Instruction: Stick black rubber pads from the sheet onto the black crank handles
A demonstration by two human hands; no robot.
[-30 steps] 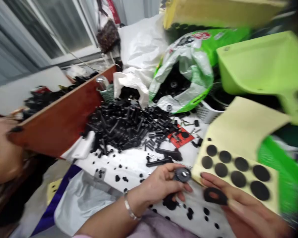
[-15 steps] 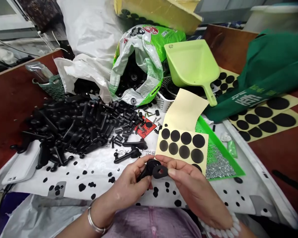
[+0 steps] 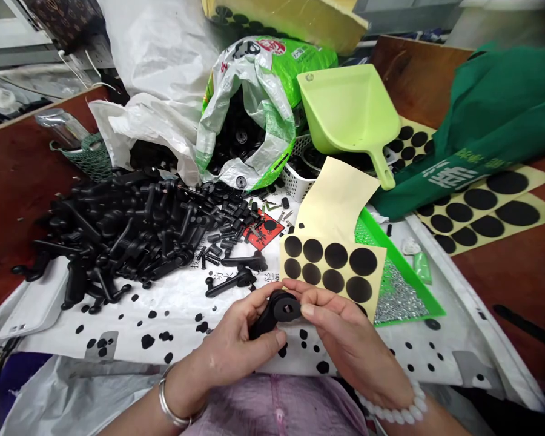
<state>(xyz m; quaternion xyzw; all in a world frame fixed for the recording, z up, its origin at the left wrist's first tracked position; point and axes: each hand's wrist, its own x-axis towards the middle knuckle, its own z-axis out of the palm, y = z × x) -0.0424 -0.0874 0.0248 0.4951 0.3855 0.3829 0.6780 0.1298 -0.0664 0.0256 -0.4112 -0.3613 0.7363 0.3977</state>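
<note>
Closely, black part (image 3: 263, 322), inside left grip (image 3: 236, 342)

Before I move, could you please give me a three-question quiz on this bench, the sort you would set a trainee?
1. Multiple choice: what is the left hand gripping?
A) a pair of scissors
B) a black part with a round end
C) a white bag

2. True or false: the light green dustpan is farther from the person than the sheet of round black pads.

3. Fill in the blank: the small metal pieces lie in a tray coloured ____.

Key: 1 B; 2 true; 3 green.
</note>
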